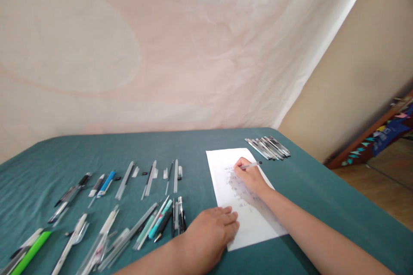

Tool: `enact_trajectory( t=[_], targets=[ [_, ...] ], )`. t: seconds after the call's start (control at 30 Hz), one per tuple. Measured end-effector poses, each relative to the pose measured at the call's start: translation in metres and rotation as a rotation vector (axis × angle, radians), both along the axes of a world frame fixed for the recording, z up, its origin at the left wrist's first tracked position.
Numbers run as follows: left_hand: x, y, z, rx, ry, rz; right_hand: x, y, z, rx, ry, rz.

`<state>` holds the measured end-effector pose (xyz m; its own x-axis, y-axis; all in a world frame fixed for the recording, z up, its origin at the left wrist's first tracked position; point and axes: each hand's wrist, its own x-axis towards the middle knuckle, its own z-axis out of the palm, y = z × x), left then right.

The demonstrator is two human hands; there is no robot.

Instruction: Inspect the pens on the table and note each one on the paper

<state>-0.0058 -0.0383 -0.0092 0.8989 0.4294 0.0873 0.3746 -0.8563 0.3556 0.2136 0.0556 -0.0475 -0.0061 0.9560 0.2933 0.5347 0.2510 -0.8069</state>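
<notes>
My right hand (249, 175) is closed around a slim clear pen (253, 165) with a dark end, its tip hidden by my fingers. The hand rests on the upper part of a white sheet of paper (261, 230) bearing several short lines of dark handwriting. Lying flat with fingers extended, my left hand (213, 232) presses on the paper's lower left edge. Just left of that hand are a dark capped pen (181, 215) and a turquoise pen (160, 219) among other pens.
A row of clear and black pens (267, 148) lies beyond the paper at the right. Disassembled pen parts, including a clear barrel (176, 176), spread over the left of the green tablecloth (193, 144). A bright green pen (30, 252) lies at the front left. Behind hangs a pale curtain (180, 51).
</notes>
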Motion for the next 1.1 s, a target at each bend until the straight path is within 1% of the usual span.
enact_trajectory(
  t=[0.7, 1.1],
  targets=[
    [0.0002, -0.0003, 0.0009, 0.002, 0.003, 0.007, 0.0003, 0.0009, -0.0017, -0.002, -0.023, -0.016],
    [-0.0003, 0.0005, 0.0014, -0.003, -0.004, -0.008, 0.0021, 0.0028, -0.0029, 0.005, -0.026, -0.062]
  ],
)
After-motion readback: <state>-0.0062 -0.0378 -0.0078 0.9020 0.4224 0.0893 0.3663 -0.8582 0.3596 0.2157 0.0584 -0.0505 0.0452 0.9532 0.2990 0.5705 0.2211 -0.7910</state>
